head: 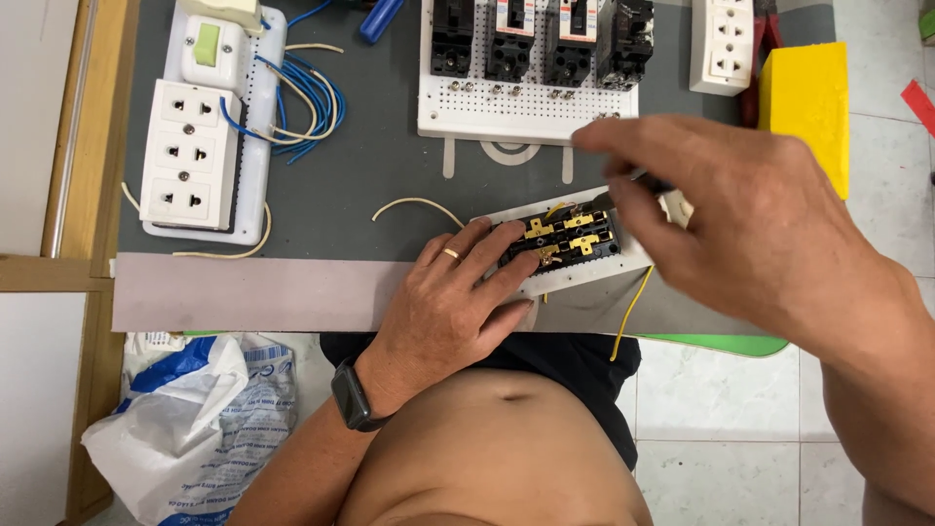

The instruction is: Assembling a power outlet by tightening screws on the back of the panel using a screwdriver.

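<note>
While the left hand (458,302) presses flat on the socket block (570,244) at the near edge of the surface (370,175), the right hand (750,224) pinches a dark tool (638,185) just right of it. The block's long side runs left to right. Breakers (531,44) sit at the far edge.

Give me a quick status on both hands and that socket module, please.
Left hand pressing socket module flat, brass terminals up. Right hand gripping a dark-handled tool over it; tip hidden. Yellow wire trailing off the edge.
</note>
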